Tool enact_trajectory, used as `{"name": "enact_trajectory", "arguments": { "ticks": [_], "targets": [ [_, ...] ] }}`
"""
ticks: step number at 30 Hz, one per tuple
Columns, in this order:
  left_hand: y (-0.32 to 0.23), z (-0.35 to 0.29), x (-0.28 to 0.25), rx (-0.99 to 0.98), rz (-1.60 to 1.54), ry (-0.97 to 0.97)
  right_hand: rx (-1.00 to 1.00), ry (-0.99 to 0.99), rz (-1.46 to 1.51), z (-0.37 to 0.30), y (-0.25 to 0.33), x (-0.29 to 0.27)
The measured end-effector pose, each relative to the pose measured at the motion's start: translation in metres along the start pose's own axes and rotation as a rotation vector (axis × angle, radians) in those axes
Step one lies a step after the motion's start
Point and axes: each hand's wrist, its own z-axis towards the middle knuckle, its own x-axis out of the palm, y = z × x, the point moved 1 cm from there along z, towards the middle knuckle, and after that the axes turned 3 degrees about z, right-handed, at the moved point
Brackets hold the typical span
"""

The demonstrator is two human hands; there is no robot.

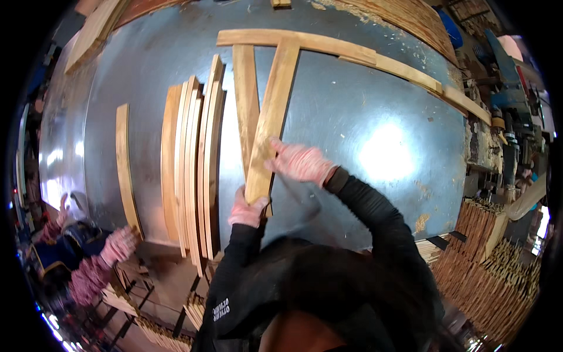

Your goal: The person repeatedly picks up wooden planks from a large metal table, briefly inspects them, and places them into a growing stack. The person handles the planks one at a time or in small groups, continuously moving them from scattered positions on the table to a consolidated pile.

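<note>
Plank (275, 94) over metal table (340, 111), long axis running near to far with a slight lean right.

At the near end, left hand (245, 212), with fingers curled round the wood and most of the length straight ahead. Partway up the right edge, right hand (302, 162), with the plank directly to its left; fingertips against the wood, though pinching or merely laid on, cannot tell. Closer to the far end: the right one. Just left, second plank (245, 70), partly hidden lower down beneath the first, making a narrow V opening away. Beyond both, crosswise board (264, 38), at the far ends. Farther left, upright-looking row of strips (193, 170), then lone strip (124, 158), with a co-worker's gloved hand (120, 243) at its near end.
</note>
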Motion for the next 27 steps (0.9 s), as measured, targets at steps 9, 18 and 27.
{"name": "enact_trajectory", "arguments": {
  "ticks": [9, 18, 27],
  "targets": [
    [0.042, -0.015, -0.037, 0.21, 0.035, 0.067, 0.14, -0.978, -0.807, 0.057, -0.165, -0.271],
    [0.116, -0.033, -0.023, -0.12, -0.291, 0.503, 0.082, -0.769, -0.606, 0.051, -0.168, -0.229],
    [0.072, -0.021, 0.02, -0.027, -0.212, 0.316, -0.008, -0.842, -0.04, -0.057, -0.071, -0.017]
  ]
}}
